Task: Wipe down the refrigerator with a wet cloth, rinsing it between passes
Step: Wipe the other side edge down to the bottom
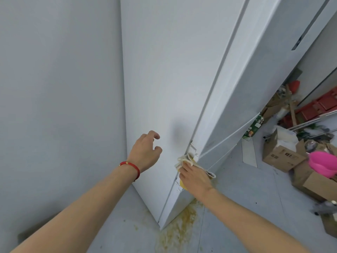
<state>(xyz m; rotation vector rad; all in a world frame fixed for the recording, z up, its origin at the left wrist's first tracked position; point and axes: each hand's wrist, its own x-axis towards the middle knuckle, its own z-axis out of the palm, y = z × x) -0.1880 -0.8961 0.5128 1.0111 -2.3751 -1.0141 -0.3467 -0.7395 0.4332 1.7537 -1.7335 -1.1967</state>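
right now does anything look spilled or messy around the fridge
Yes. A yellowish-brown stain spreads over the grey floor at the refrigerator's bottom corner, just below where the right hand presses the cloth to the edge. Further right, cardboard boxes and clutter lie piled on the floor.

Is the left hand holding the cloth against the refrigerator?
No, the left hand is bare with loosely curled fingers, while the right hand presses the cloth on the refrigerator edge.

Head view, steeply downward, near refrigerator (pixel 164 79) corner
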